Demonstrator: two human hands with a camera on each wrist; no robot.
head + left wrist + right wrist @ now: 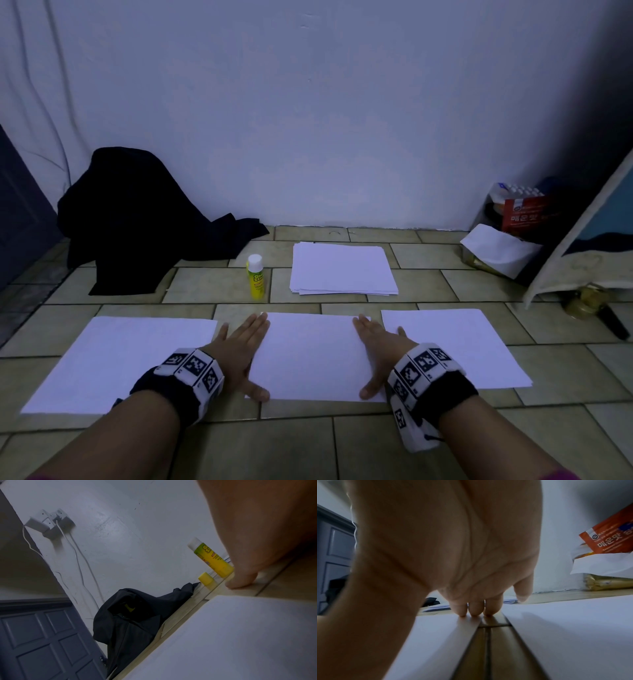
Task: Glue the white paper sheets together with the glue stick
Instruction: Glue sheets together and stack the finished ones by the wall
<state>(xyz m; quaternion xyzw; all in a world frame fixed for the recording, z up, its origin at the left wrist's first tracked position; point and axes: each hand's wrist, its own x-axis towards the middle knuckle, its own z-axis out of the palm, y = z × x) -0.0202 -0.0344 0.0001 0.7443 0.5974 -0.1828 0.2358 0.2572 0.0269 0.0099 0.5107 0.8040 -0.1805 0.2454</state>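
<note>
Both hands' grip lies flat: left hand (244,346) and right hand (378,349) flank middle sheet (313,356).

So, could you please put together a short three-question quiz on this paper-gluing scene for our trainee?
1. True or false: the glue stick stands upright on the floor, left of the paper stack.
2. How many single sheets lie in the near row?
3. The left hand and right hand rest on: A) the middle sheet B) the stack C) the black cloth

Key: 1 true; 2 three; 3 A
</note>
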